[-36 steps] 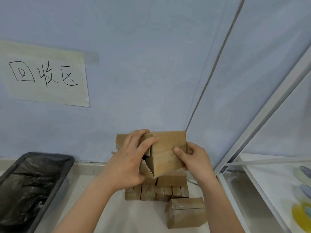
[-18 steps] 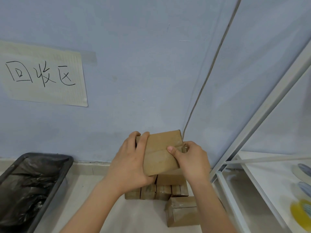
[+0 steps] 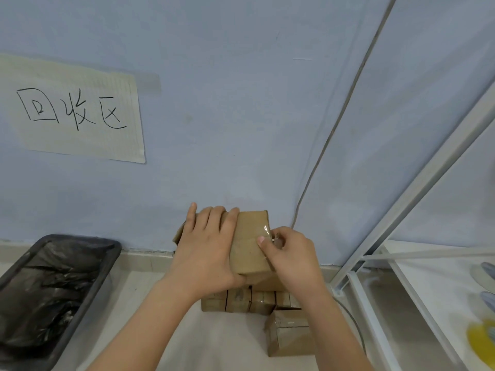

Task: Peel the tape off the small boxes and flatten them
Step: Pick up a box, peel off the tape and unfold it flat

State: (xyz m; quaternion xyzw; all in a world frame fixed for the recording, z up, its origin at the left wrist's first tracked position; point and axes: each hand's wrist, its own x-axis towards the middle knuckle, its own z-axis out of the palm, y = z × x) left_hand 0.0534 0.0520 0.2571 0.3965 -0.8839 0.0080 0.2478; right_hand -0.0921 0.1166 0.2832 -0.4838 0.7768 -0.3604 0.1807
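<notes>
The left hand (image 3: 207,253) lies flat-fingered across the box (image 3: 250,243), held above the stacked boxes (image 3: 249,301) by the wall, long axis pointing away. The right hand (image 3: 292,259) pinches the clear tape (image 3: 265,231) (at the box's right edge).

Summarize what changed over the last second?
The box went from popped open to pressed flat under the left hand, whose fingers now lie straight on it. The right hand shifted to pinch the tape. Box stack and bin unchanged.
</notes>
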